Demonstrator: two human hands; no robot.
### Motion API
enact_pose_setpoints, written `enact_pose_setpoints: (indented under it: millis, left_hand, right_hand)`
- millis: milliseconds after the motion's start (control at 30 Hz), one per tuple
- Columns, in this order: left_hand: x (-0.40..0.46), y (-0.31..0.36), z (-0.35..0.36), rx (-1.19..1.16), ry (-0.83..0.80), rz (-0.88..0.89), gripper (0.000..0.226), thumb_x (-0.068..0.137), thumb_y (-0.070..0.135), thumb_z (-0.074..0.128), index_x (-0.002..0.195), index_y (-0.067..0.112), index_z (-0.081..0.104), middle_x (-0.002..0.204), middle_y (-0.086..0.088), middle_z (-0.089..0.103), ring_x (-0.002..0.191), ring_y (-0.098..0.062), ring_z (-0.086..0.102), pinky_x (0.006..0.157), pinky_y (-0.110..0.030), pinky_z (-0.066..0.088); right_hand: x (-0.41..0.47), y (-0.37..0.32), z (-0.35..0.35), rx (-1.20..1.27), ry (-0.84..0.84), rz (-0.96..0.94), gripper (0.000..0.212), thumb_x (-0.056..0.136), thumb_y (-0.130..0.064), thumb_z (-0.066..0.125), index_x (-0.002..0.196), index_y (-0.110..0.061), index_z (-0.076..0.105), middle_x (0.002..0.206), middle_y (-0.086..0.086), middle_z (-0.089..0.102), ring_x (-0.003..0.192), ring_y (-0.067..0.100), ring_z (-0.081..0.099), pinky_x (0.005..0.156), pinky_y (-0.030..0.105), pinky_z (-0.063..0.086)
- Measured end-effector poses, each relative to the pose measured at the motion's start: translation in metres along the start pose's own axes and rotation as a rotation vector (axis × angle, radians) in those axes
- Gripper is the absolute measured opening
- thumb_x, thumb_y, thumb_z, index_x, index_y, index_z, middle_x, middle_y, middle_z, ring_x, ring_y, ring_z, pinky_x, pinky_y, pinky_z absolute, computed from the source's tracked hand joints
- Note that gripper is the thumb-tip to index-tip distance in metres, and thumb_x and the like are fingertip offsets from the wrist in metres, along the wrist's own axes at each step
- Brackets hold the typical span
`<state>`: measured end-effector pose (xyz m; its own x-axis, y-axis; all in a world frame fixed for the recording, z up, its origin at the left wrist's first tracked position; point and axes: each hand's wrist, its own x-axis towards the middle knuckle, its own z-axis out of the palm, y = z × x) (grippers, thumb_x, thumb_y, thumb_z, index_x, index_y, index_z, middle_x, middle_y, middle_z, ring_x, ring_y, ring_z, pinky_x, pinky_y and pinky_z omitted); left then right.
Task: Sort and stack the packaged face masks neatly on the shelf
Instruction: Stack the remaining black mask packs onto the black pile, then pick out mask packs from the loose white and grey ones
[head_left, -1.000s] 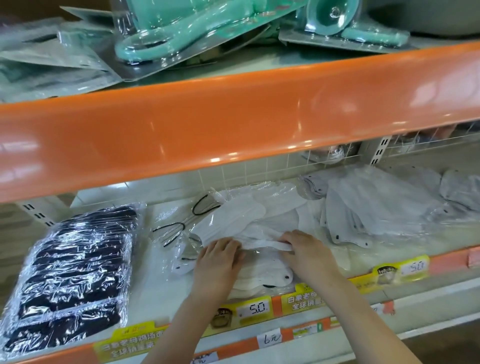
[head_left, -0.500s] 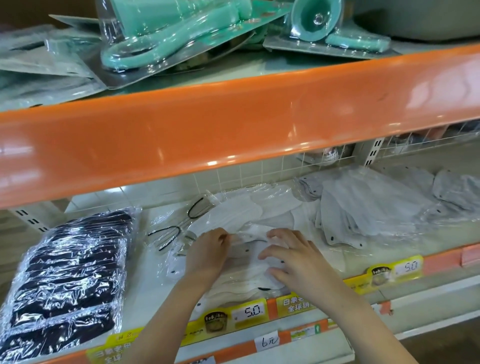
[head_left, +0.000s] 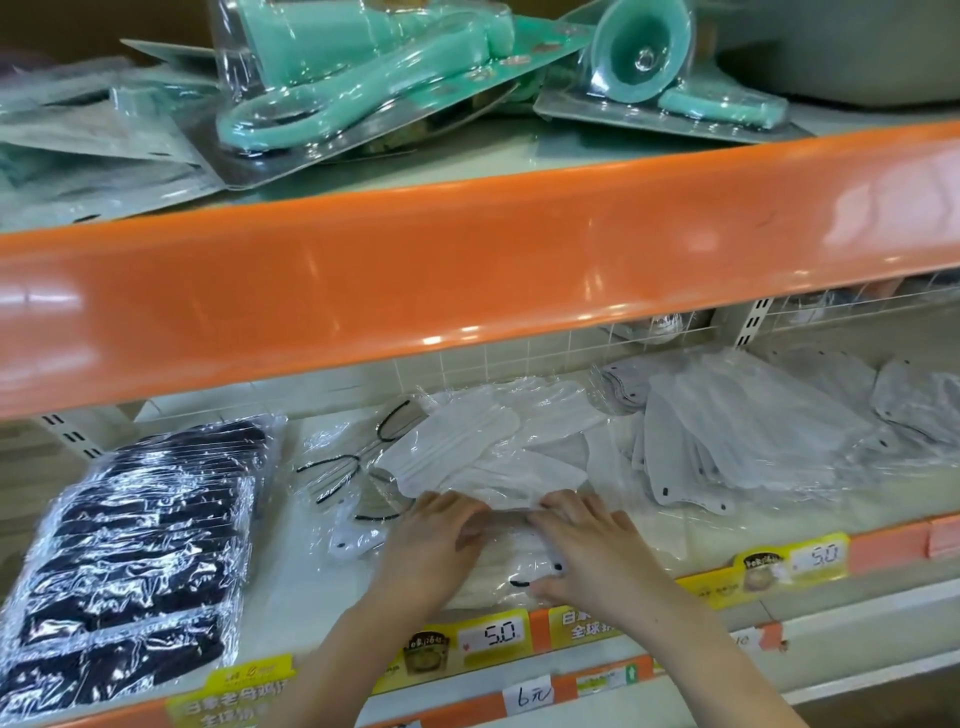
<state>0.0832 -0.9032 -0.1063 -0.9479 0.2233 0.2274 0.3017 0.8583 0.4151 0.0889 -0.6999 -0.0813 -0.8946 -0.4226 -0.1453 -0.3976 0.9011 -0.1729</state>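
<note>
Both hands press flat on the white mask packet (head_left: 511, 558) at the shelf's front edge (head_left: 602, 626), left hand (head_left: 434, 545) and right hand (head_left: 592, 553) equally near, its long axis running along that edge.

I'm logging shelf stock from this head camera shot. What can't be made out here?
- White mask packs: the front of the pile lies under the left hand and right hand, so no count.
- Black mask stack: cut off by the left edge, glare on the wrap.
- Grey mask packs: run off the right edge.
- Yellow price labels: small print too blurred to read.
- Back of the lower shelf: hidden by the orange shelf beam.
</note>
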Motion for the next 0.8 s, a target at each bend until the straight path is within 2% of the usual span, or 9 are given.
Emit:
enact_pose_setpoints:
  millis: [67,133,200,267,367,467,567,700,800]
  left_hand:
    - [-0.008,0.005,0.0,-0.011,0.001,0.042,0.042,0.076,0.055,0.044,0.099,0.03,0.068,0.1,0.014,0.066,0.099,-0.019,0.06,0.077,-0.033,0.049]
    - [-0.011,0.012,-0.006,0.027,-0.152,0.03,0.069,0.068,0.071,0.033,0.115,0.032,0.065,0.121,0.015,0.059,0.118,-0.015,0.049,0.092,-0.034,0.041]
    - [-0.013,0.016,-0.009,0.181,-0.232,0.053,0.086,0.059,0.079,0.03,0.128,0.034,0.056,0.132,0.018,0.049,0.125,-0.012,0.041,0.097,-0.035,0.037]
    - [-0.012,0.017,-0.008,0.234,-0.226,0.06,0.072,0.063,0.074,0.046,0.121,0.032,0.06,0.122,0.017,0.055,0.115,-0.013,0.053,0.085,-0.038,0.046]
    - [-0.009,0.013,-0.002,0.226,-0.146,0.049,0.043,0.07,0.05,0.073,0.105,0.027,0.067,0.107,0.012,0.063,0.1,-0.018,0.063,0.07,-0.037,0.052]
    - [-0.005,0.016,-0.007,0.188,-0.148,0.008,0.038,0.089,0.05,0.05,0.117,0.028,0.063,0.119,0.013,0.06,0.116,-0.017,0.054,0.087,-0.037,0.047]
    - [0.0,0.01,-0.015,0.228,-0.248,-0.002,0.033,0.092,0.048,0.049,0.121,0.033,0.057,0.126,0.017,0.054,0.125,-0.011,0.043,0.096,-0.028,0.037]
    - [0.003,0.008,-0.024,0.258,-0.403,-0.009,0.04,0.085,0.059,0.049,0.114,0.033,0.058,0.118,0.014,0.056,0.12,-0.011,0.043,0.094,-0.027,0.036]
    - [0.001,0.009,-0.028,0.203,-0.403,-0.029,0.073,0.069,0.076,0.017,0.114,0.035,0.059,0.115,0.015,0.06,0.116,-0.009,0.047,0.09,-0.026,0.038]
  right_hand:
    - [0.002,0.001,0.002,0.01,0.035,0.004,0.064,0.084,-0.055,0.055,0.14,-0.029,0.038,0.138,-0.009,0.031,0.129,0.019,0.03,0.097,0.037,0.034]
    - [0.006,0.001,0.004,0.043,0.072,0.024,0.054,0.086,-0.055,0.05,0.134,-0.03,0.044,0.133,-0.01,0.036,0.125,0.017,0.034,0.093,0.035,0.035]
    - [0.01,0.001,0.004,0.071,0.099,0.044,0.05,0.086,-0.057,0.04,0.127,-0.031,0.05,0.127,-0.012,0.041,0.122,0.016,0.037,0.09,0.034,0.035]
    - [0.013,0.003,0.003,0.098,0.106,0.063,0.048,0.088,-0.058,0.038,0.123,-0.03,0.053,0.124,-0.011,0.043,0.121,0.014,0.038,0.09,0.034,0.036]
    - [0.015,0.005,0.001,0.137,0.118,0.08,0.048,0.092,-0.059,0.041,0.124,-0.027,0.053,0.124,-0.011,0.044,0.12,0.012,0.039,0.093,0.034,0.036]
    - [0.011,0.008,-0.005,0.257,0.145,0.122,0.065,0.087,-0.067,0.021,0.122,-0.023,0.054,0.123,-0.011,0.046,0.118,0.011,0.043,0.09,0.032,0.036]
    - [0.008,0.013,-0.01,0.424,0.205,0.162,0.077,0.08,-0.071,0.01,0.12,-0.024,0.056,0.117,-0.012,0.046,0.116,0.01,0.043,0.09,0.031,0.035]
    - [0.011,0.021,-0.011,0.575,0.278,0.183,0.071,0.082,-0.068,0.019,0.117,-0.022,0.059,0.114,-0.009,0.048,0.115,0.014,0.046,0.098,0.04,0.037]
    - [0.015,0.025,-0.01,0.578,0.354,0.214,0.045,0.095,-0.049,0.04,0.119,-0.017,0.061,0.119,-0.001,0.052,0.115,0.021,0.048,0.097,0.036,0.038]
